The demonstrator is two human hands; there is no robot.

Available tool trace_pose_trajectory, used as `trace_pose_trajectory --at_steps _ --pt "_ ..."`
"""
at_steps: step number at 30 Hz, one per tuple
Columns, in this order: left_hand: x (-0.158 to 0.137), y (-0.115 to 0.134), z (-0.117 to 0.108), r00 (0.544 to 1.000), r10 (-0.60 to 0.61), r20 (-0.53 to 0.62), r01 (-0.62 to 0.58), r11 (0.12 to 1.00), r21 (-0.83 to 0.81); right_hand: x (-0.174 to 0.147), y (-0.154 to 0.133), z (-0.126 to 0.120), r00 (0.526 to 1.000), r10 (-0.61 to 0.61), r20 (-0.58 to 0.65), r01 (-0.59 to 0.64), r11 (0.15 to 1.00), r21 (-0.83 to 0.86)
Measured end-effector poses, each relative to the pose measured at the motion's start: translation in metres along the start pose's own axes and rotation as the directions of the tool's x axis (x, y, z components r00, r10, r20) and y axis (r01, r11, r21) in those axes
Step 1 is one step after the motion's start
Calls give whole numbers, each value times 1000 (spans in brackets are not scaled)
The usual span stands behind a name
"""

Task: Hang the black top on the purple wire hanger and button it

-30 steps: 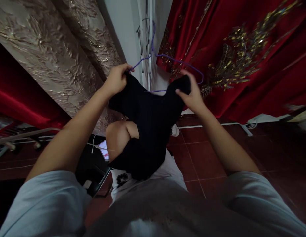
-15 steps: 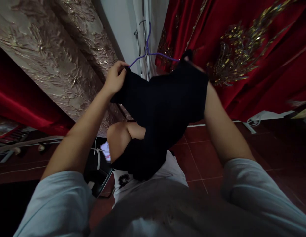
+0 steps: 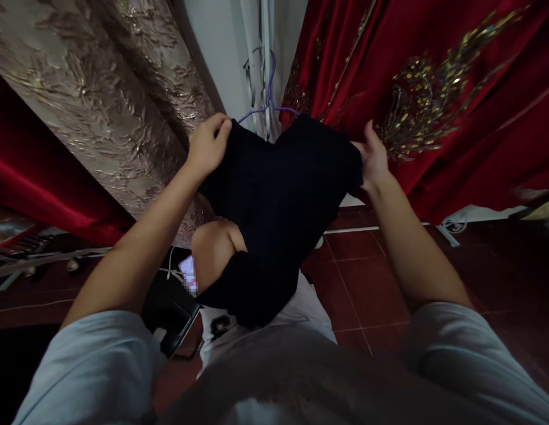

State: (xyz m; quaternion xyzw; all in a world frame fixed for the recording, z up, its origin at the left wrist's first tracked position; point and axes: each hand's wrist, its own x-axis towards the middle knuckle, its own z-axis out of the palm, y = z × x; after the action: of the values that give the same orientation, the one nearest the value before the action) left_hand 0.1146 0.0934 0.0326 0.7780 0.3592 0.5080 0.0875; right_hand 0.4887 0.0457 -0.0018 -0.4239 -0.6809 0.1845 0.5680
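Observation:
A black shirt [image 3: 278, 183] hangs spread on a purple hanger [image 3: 270, 100], its lower part lying over my lap. My left hand [image 3: 210, 141] is closed on the shirt's left shoulder, at the left end of the hanger, with the thumb on top. By the shirt's right sleeve edge is my right hand [image 3: 375, 159], its thumb raised and apart. The fingers of that hand reach toward the cloth and their tips are partly hidden by it. Cloth covers both ends of the hanger, and its hook rises beside a white pole.
Red satin fabric with gold sequins [image 3: 434, 100] hangs at right, textured beige fabric [image 3: 137, 118] at left. White rack poles [image 3: 257, 18] stand behind the hanger. A black chair-like object [image 3: 172, 313] and a lit phone [image 3: 188, 271] with a white cable are at lower left. The floor is red tile [image 3: 363, 283].
My right hand has come out from inside the shirt at the right shoulder and moved to the sleeve edge. The shirt's right shoulder now lies lower over the hanger. My left hand keeps its hold.

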Motion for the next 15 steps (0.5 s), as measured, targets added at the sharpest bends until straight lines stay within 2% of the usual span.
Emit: trace_pose_trajectory --at_steps 2,3,6,9,10,11,12,13,14,15 --pt "-1 15 6 997 47 60 -49 998 39 2 -16 -1 980 144 137 -167 970 175" --pt "-1 22 8 992 83 95 -89 994 70 2 -27 0 972 169 162 -204 950 235" --pt "-3 45 9 971 208 115 -222 966 128 -6 -61 5 994 109 24 -111 945 309" --pt "-3 61 4 966 249 -64 -245 968 58 -27 -93 11 989 81 -122 -34 936 349" --pt "-4 66 1 971 210 -118 -212 977 -5 -37 -102 14 989 82 -122 -34 935 353" --pt "-4 70 -1 983 137 -122 -149 984 -93 -47 -111 19 992 79 -96 -41 936 349" --pt "-5 74 -3 997 38 -67 -51 978 -202 -58 -118 24 997 69 -36 -53 942 330" --pt "-7 78 -5 996 -71 50 83 947 -311 -69 -124 31 997 48 61 -65 952 299" --pt "-11 82 -7 967 -168 193 233 891 -389 -78 -129 39 978 23 209 -78 963 259" --pt "-16 86 -9 916 -238 323 366 827 -427 -85 -132 47 922 -11 386 -80 972 220"
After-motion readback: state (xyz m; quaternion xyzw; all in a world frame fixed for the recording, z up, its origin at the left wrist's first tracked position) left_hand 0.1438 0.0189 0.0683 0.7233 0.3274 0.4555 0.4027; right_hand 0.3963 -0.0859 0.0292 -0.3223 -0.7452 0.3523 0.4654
